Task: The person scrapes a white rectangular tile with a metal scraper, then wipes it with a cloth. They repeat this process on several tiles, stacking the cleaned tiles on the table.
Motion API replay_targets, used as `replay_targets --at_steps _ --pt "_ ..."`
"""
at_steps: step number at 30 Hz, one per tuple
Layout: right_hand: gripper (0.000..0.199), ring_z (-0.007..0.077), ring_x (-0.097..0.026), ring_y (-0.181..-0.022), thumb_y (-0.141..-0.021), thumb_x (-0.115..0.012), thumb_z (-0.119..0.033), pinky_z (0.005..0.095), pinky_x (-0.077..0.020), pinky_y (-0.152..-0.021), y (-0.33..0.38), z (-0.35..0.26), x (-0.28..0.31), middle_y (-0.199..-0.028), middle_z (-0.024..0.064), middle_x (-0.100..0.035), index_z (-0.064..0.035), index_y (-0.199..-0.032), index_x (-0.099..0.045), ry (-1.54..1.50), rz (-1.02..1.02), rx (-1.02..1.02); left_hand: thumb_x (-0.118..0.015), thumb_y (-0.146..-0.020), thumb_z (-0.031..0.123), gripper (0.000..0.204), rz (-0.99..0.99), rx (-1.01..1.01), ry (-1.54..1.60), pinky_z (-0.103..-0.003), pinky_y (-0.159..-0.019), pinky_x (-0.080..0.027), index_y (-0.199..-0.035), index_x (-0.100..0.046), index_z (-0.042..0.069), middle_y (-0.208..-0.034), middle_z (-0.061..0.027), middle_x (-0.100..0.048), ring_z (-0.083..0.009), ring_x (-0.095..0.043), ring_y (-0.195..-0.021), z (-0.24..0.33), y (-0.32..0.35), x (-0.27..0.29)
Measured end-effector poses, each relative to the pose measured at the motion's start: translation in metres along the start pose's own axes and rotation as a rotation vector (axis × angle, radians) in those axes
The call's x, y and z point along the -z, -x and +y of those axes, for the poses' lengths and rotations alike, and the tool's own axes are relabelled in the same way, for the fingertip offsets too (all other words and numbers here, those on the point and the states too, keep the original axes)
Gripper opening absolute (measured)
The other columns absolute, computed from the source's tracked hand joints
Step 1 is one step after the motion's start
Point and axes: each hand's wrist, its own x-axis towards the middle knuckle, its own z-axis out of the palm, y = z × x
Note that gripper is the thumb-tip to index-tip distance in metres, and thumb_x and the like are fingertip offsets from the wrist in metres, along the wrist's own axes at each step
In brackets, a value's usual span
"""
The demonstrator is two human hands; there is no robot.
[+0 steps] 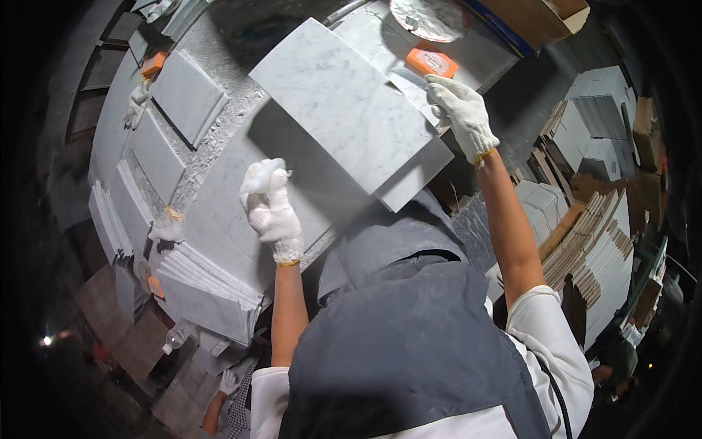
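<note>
A large white marble tile point(347, 106) with grey veins lies raised over another slab point(415, 175) on the bench. My right hand point(464, 113), in a white knit glove, is closed at the tile's far right edge, its fingertips at a thin, pale, blade-like piece point(411, 80). An orange box point(432, 60) sits just beyond them. My left hand point(270, 212), also gloved, is held left of the tile with its fingers curled round a smooth whitish thing point(268, 177). What that thing is, I cannot make out.
A round tray of white paste point(430, 18) stands at the far side, near a cardboard box point(548, 22). Marble tiles point(189, 95) and a tile stack point(208, 293) line the left. Stacked cartons point(603, 110) stand at right. Another person's gloved hand point(229, 382) shows lower left.
</note>
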Motion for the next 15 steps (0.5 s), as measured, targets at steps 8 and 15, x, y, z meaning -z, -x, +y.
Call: replay_targets --at_steps 8,15 --pt "0.036 0.0056 -0.056 -0.068 -0.103 -0.067 -0.016 0.0191 -0.0458 -0.054 -0.002 0.009 0.018 -0.091 0.0013 -0.064 0.0039 -0.133 -0.065 -0.245 -0.026 -0.141 -0.075 -0.088 -0.006 0.045 -0.3 -0.332 -0.126 -0.044 -0.093 -0.06 -0.13 -0.062 0.003 -0.124 -0.0158 -0.066 -0.0299 -0.067 -0.108 0.038 0.009 -0.051" --pt "0.035 0.0083 -0.061 -0.078 -0.102 -0.067 -0.011 0.0231 -0.0488 -0.067 -0.024 0.019 0.042 -0.101 0.0049 -0.069 0.0072 -0.132 -0.065 -0.163 -0.048 -0.146 -0.078 -0.077 0.001 0.052 -0.253 -0.664 -0.645 -0.044 -0.104 -0.053 -0.128 -0.072 0.011 -0.126 -0.0095 -0.071 -0.033 -0.066 -0.117 0.029 -0.001 -0.103"
